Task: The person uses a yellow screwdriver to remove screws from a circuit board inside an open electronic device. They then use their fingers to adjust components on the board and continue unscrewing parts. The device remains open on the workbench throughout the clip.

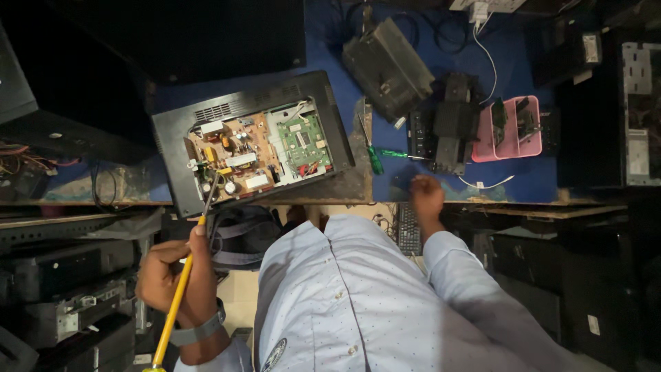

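Gripping 1 yellow screwdriver (175, 300) – left hand (172, 275); right hand (427, 196) curled on table (344, 186) – 2 boards.

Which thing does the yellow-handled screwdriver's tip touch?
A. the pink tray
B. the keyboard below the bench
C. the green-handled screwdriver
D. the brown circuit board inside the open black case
D: the left hand holds the yellow-handled screwdriver, and its metal shaft reaches up to the brown circuit board in the open black case, far from the pink tray.
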